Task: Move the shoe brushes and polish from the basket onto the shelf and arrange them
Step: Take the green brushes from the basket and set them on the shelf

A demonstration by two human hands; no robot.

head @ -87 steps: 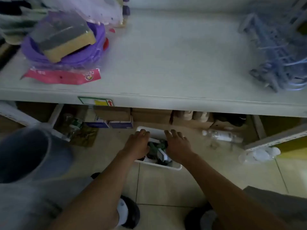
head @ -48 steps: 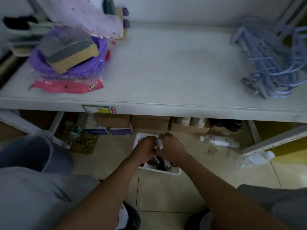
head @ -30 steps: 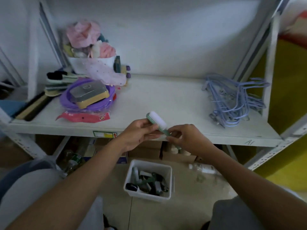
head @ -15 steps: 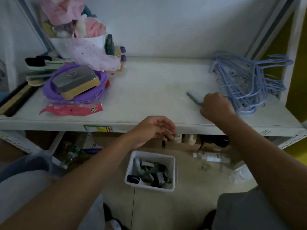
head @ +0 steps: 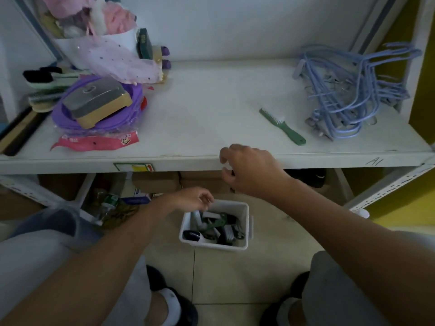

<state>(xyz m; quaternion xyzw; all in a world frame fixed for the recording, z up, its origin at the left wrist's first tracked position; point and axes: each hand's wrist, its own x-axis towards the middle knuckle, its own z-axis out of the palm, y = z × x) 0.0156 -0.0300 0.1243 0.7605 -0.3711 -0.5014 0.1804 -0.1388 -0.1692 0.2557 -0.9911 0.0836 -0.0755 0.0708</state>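
A green-handled shoe brush point(head: 282, 126) with white bristles lies alone on the white shelf point(head: 211, 109), right of centre, beside the hangers. A white basket point(head: 244, 243) stands on the floor below, holding several brushes and polish containers in green, black and white. My left hand point(head: 191, 200) reaches down over the basket's far left corner, fingers loosely curled, holding nothing that I can see. My right hand point(head: 251, 171) hovers in front of the shelf's front edge, above the basket, fingers relaxed and empty.
A heap of lilac hangers point(head: 353, 95) fills the shelf's right end. At the left sit a purple packaged item with a sponge point(head: 96, 104), a pink pack, other brushes point(head: 42, 76) and a tub of fabric. Boxes and bottles lie under the shelf.
My right hand has let go of the green brush on the shelf and drawn back toward the front edge. My left hand has dropped down to the basket.
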